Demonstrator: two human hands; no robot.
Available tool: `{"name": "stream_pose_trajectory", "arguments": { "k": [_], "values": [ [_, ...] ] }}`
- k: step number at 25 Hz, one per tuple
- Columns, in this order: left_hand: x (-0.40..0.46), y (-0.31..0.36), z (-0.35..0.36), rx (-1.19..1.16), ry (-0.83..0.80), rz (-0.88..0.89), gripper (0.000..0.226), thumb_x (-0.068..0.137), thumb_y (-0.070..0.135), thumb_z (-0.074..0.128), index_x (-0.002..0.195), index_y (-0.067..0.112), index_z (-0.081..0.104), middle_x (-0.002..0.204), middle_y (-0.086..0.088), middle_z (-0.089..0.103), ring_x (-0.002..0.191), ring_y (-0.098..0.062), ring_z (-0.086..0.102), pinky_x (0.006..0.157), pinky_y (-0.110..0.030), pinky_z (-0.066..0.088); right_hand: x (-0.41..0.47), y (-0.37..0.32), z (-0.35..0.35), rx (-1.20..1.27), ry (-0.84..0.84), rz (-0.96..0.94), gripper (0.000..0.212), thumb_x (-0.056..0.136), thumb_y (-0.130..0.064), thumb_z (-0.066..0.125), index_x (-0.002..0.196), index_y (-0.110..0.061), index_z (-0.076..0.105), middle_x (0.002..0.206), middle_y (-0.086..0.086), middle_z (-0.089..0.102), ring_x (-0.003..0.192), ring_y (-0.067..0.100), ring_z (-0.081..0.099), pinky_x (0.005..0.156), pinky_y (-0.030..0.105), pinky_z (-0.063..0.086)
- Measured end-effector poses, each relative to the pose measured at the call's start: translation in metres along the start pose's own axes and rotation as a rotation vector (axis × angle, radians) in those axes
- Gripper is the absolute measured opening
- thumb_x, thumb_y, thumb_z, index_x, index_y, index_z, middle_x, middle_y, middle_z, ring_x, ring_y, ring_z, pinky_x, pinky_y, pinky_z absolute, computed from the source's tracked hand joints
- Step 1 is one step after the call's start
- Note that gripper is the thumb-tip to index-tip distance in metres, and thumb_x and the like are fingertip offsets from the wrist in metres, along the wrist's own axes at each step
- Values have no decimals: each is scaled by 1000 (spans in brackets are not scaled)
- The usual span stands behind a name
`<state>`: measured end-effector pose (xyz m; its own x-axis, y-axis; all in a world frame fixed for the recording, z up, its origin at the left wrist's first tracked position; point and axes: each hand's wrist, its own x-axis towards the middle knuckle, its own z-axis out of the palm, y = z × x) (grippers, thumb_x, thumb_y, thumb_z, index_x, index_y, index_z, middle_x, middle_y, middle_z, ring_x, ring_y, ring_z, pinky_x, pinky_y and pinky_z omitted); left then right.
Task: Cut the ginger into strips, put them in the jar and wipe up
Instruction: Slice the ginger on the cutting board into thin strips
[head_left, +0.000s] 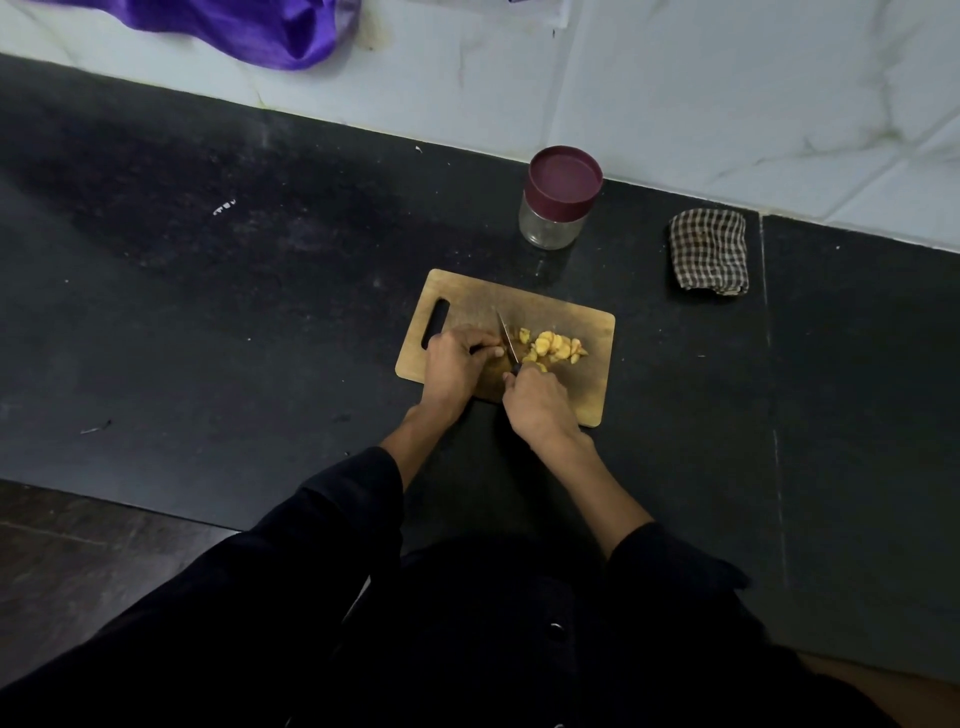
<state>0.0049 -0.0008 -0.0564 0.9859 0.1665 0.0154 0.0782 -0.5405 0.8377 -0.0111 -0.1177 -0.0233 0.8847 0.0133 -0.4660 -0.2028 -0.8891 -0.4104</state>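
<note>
Knife handle: hidden inside the right grip (537, 402); we see only the blade of the knife (508, 343) rising beyond it.

Piece being cut: we cannot tell whether the left grip (457, 364) holds any ginger (553, 348); its fingertips curl under beside the blade.

Ginger pieces: just beyond the right grip, too small for us to tell strips from chunks.

Cutting board (519, 301): near edge covered by both grips.

Jar (558, 200): well beyond the grips, lid on; contents we cannot make out.

Purple cloth (249, 26): far beyond the left grip, cut off by the top edge.

Tabletop (208, 312): cut off at left and right edges.
</note>
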Motion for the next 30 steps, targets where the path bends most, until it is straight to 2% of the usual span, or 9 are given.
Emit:
{"name": "stream_pose_trajectory", "arguments": {
  "k": [6,12,15,17,20,23,27,30],
  "values": [
    [-1,4,0,19,4,-11,14,78,4,73,92,8,75,92,-3,73,83,-2,62,84,-15,48,6,-6,-2,-57,-55,29,28,104,-23,44,119,-6,59,119,14,62,107,31,62,73,35,43],
    [-1,5,-1,6,-12,-35,16,80,7,72,95,9,74,95,-1,73,86,-1,60,84,-12,46,-13,12,5,-45,-65,38,30,106,-32,42,118,-10,56,111,12,64,100,28,63,74,38,48],
    [2,4,-3,3,-30,-33,17,79,7,72,96,8,74,95,-2,73,85,0,59,77,1,40,-23,24,10,-32,-66,59,30,105,-36,42,117,-12,56,108,10,63,96,25,60,76,40,49],
    [3,3,-4,7,-41,-23,17,79,7,73,96,8,74,96,-2,73,85,1,59,75,4,37,-25,27,8,-27,-59,47,29,105,-36,43,115,-13,56,104,7,61,92,21,58,75,39,48],
    [3,2,-4,11,-46,-12,16,80,7,72,96,8,74,96,-2,73,86,-1,60,77,0,38,-27,27,6,-16,-56,47,29,105,-36,43,116,-13,57,104,7,60,95,22,60,75,39,48],
    [3,1,-3,-4,-54,-14,16,81,7,71,96,9,74,96,-2,73,89,-4,63,82,-10,43,-28,30,1,10,-56,73,31,105,-36,42,116,-12,57,101,5,57,95,23,60,76,39,48],
    [4,0,-3,27,-80,-3,16,83,10,69,99,9,73,98,-1,72,90,-5,62,83,-15,43,-30,38,-5,47,-38,86,31,105,-36,42,115,-11,57,101,6,58,89,21,56,75,39,46],
    [7,0,-3,120,-173,19,16,88,16,65,102,11,71,102,-1,70,92,-7,58,82,-19,42,-30,41,-5,82,-35,82,29,105,-37,43,111,-13,57,99,5,59,90,22,60,81,44,53]
  ]
}}
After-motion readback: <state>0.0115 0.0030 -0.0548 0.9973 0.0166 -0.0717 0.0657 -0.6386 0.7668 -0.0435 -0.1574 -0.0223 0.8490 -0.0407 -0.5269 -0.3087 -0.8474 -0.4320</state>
